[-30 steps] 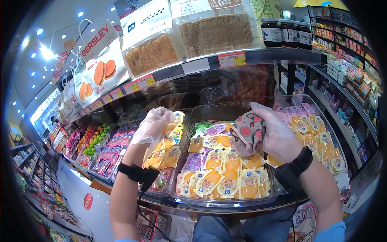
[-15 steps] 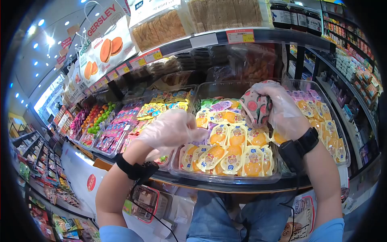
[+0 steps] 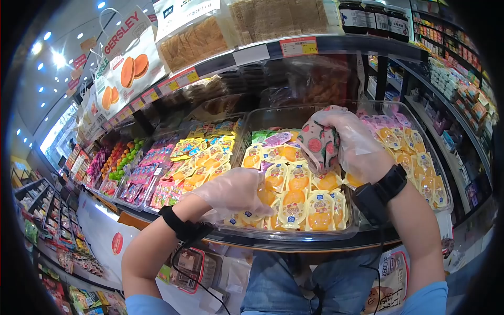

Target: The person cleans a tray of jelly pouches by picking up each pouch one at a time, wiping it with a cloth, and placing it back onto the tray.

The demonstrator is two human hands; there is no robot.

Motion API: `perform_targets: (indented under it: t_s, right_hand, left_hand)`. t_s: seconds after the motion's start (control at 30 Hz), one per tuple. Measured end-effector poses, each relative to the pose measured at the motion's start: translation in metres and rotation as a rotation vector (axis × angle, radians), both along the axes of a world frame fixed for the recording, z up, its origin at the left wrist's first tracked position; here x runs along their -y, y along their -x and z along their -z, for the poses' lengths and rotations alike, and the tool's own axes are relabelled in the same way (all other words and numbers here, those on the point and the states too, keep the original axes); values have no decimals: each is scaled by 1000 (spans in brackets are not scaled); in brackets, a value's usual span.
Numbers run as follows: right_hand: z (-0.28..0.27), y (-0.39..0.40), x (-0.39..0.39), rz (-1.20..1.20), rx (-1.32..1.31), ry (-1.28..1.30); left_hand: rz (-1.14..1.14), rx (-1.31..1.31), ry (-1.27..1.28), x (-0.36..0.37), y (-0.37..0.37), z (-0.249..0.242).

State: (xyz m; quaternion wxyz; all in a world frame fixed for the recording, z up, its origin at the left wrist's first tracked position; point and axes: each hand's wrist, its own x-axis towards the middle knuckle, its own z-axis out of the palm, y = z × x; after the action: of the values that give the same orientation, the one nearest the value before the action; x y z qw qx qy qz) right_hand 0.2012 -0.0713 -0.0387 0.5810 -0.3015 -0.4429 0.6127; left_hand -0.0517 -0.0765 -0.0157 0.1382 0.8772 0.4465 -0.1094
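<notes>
My right hand, in a clear plastic glove, is closed around a bunched grey cloth printed with pink fruit. It holds the cloth just above a clear plastic tray. The tray carries rows of cream-coloured jelly packets with orange domes. My left hand, also gloved, is low at the tray's front left. Its thumb and fingers are bent around the edge of one jelly packet; the fingertips are partly hidden by the glove and packets.
More trays of colourful wrapped sweets stand to the left, and another packet-filled tray to the right. Above runs a shelf edge with price tags, bearing sliced bread, paper bags and dark jars.
My left hand has moved down and slightly right onto the front-left packets. The right hand, still gripping the cloth, has shifted slightly left in view, as has the whole scene.
</notes>
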Motion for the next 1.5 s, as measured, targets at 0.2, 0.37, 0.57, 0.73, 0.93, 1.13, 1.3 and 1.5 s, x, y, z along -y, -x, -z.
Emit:
perform_targets:
  t_s: [0.2,0.37,0.57,0.73,0.93,1.13,1.3,1.5]
  right_hand:
    - [8,-1,-4,-74,-49,73]
    - [15,-2,-6,-141,-105,115]
    - [13,20,4,-36,-79,114]
    - [3,12,14,-119,-208,126]
    - [25,-15,1,-36,-133,-50]
    - [25,-4,17,421,897,-672]
    - [2,7,9,-141,-269,143]
    - [-2,17,16,-9,-233,181]
  left_hand:
    - [-120,112,53,-2,1,-20]
    - [-279,483,204,-26,13,-27]
    - [-185,1248,-11,-76,-28,-30]
    - [265,943,-625,-66,-70,-22]
    - [572,736,-360,-41,-82,-2]
    - [219,978,285,-44,-69,-6]
    - [187,1044,354,-60,-65,5]
    - [-3,1377,556,-63,-64,11]
